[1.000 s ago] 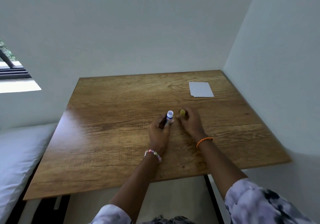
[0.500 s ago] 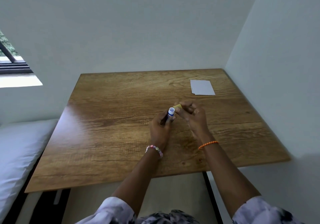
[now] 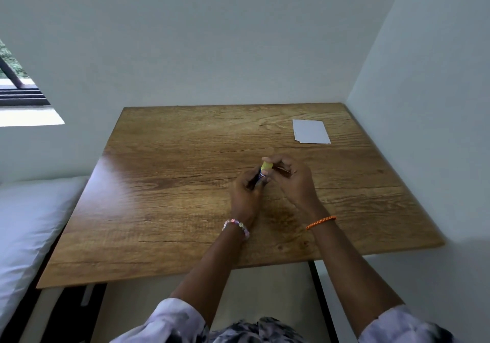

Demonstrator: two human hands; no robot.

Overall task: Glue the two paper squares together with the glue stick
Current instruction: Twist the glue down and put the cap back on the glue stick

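Glue stick [image 3: 259, 176], one, gripped in left hand [image 3: 246, 196] over wooden table [image 3: 172, 196], fingers curled shut round the dark tube; yellow cap [image 3: 266, 167] pinched onto its tip by fingertips of right hand [image 3: 294, 183]. Paper [image 3: 310, 131]: white stack lying far right, well apart; count of squares unclear

you held a yellow cap [image 3: 266, 166] on a dark blue glue stick [image 3: 257, 177]; the paper [image 3: 310, 131] was white, the tabletop [image 3: 169, 183] brown wood-grain, your bracelet [image 3: 321, 222] orange.
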